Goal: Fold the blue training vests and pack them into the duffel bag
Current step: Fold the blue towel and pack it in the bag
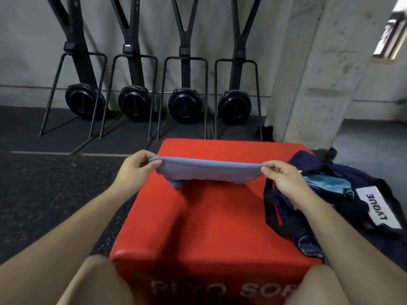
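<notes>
Pinching the blue vest (209, 170) at both ends, you hold it stretched flat over the far half of the red plyo box (209, 216).

— Yes: your left grip (134, 170) has thumb and fingers closed on the vest's left end, just past the box's left edge.

And your right grip (284, 179) holds the right end the same way, near the box's right edge, beside the bag.

— The vest looks folded into a narrow band. One corner sags lower on your left side; I cannot tell whether it touches the box.

The navy duffel bag (308, 160) lies along the right edge, partly on the box and partly off it, its mouth open towards you.

— You have light blue fabric (328, 183) showing inside it, and a white label (378, 208) on its right side. Its black strap (269, 208) loops onto the red top, under your right forearm.

Beyond the far edge, four black machines (185, 104) stand along the wall, with a concrete pillar (308, 73) to their right.
</notes>
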The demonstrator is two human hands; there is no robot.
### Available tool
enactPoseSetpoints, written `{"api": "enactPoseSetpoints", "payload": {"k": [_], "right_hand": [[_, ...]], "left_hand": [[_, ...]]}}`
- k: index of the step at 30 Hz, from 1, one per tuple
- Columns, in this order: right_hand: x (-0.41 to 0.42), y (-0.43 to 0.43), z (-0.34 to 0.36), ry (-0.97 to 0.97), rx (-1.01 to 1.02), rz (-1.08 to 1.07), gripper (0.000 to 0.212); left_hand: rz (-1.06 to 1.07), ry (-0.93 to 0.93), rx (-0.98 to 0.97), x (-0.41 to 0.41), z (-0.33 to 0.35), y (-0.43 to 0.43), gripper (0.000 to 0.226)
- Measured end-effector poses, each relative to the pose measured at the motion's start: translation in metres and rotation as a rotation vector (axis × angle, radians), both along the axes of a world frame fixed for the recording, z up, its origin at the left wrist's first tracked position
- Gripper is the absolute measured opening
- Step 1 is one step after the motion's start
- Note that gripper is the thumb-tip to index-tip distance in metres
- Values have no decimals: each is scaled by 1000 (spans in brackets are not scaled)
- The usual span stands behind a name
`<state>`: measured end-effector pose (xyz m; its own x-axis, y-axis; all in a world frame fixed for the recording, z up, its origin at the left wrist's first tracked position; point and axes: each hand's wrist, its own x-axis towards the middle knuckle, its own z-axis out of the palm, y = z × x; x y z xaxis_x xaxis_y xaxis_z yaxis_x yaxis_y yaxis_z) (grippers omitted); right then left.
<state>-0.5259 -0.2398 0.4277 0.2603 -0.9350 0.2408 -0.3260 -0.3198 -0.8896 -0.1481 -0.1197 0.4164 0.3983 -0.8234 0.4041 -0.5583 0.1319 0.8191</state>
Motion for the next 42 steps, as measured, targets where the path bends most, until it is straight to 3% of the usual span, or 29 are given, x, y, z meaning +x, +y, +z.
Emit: {"api": "enactPoseSetpoints", "payload": {"k": [5, 10, 13, 18, 21, 24, 27, 30, 32, 35, 38, 40, 42], "right_hand": [[-20, 9, -93, 237, 343, 149, 16], [-26, 2, -83, 265, 666, 310, 5], [-19, -5, -77, 264, 713, 324, 6], [12, -33, -75, 257, 590, 135, 12], [31, -59, -81, 309, 371, 38, 17], [45, -76, -95, 396, 153, -83, 18], [54, -86, -118, 445, 79, -145, 13], [58, -95, -133, 495, 65, -133, 14], [60, -100, -136, 537, 39, -148, 28], [68, -92, -131, 765, 29, -152, 41], [83, -68, -114, 1015, -5, -128, 33], [97, -48, -104, 987, -64, -2, 23], [113, -19, -100, 851, -40, 263, 24]], "left_hand": [[-188, 95, 390, -3, -92, 26, 14], [-298, 262, 598, -3, -91, 25, 13], [-328, 325, 654, -1, -82, 16, 21], [-233, 380, 603, -7, -77, -25, 15], [-115, 413, 501, -8, -75, -64, 19], [100, 250, 414, -4, -90, -95, 13], [211, 45, 417, 1, -118, -110, 12], [162, -142, 451, 7, -142, -116, 14], [138, -216, 434, 11, -153, -118, 20], [131, -336, 518, 8, -156, -118, 31], [54, -363, 557, 6, -152, -118, 26], [16, -287, 585, 2, -147, -117, 17], [-1, -273, 608, 0, -143, -114, 14]]}}
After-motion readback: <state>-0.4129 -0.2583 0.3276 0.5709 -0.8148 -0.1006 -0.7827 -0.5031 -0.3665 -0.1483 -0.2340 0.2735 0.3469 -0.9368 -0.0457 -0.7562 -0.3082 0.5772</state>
